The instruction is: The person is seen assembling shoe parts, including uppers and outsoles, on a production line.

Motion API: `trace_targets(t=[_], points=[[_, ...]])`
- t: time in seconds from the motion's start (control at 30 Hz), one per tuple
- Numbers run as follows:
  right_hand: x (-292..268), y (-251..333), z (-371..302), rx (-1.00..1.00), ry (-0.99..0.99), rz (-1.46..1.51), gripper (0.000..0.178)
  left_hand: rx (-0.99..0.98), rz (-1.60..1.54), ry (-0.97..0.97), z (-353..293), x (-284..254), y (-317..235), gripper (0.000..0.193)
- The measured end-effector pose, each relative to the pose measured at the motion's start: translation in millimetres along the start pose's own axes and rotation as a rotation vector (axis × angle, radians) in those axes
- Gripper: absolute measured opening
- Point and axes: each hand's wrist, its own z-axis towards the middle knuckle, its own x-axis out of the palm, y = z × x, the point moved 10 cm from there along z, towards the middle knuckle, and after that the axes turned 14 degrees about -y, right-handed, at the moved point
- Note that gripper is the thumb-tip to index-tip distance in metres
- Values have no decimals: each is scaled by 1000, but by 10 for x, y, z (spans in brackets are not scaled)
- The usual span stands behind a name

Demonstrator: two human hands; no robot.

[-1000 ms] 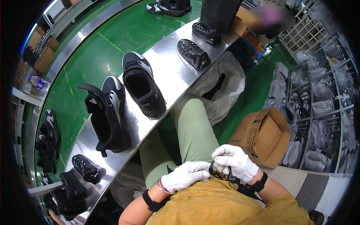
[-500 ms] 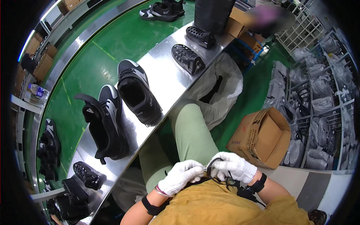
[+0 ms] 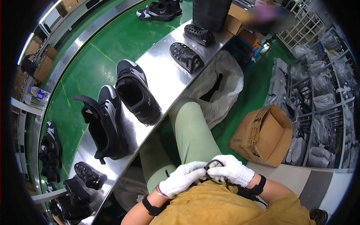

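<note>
In front of my waist, both white-gloved hands meet, fingertips nearly touching. A thin black cord (image 3: 214, 161) loops up over the fingers of my right hand (image 3: 233, 170), which is closed on it. The fingers of my left hand (image 3: 182, 179) pinch together where the loop's left end comes down; the exact grip is partly hidden. More cord hangs below, by the right wrist. Ahead on the metal bench stand two black sneakers with silver toes, one with its tongue pulled up (image 3: 107, 127), the other (image 3: 135, 92) just beyond it.
Perforated black shoe inserts (image 3: 186, 57) lie farther along the metal bench (image 3: 159, 71); another (image 3: 89, 175) lies at its near left. A plastic-lined bin (image 3: 228, 86) stands beside my knee. To the right are an open cardboard box (image 3: 262, 137) and a rack (image 3: 307, 116) of wrapped items.
My hands have drawn slightly closer together, and the cord loop has shifted a little toward the left fingertips. The sneakers on the bench stay in place.
</note>
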Motion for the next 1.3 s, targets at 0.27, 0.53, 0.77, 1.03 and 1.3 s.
trace_targets(t=[0.27, 0.53, 0.77, 1.03, 1.3], points=[[14, 121, -29, 47, 15, 44, 19, 101, 14, 107, 67, 117, 48, 51], [-227, 42, 88, 17, -126, 205, 21, 111, -224, 67, -11, 32, -140, 42], [-187, -64, 159, 24, -56, 352, 24, 37, -226, -33, 2, -60, -50, 34], [-85, -38, 119, -4, 1, 280, 22, 102, 175, -149, -45, -54, -170, 34], [-166, -27, 178, -14, -13, 307, 24, 52, -26, -104, 22, -57, -139, 31]])
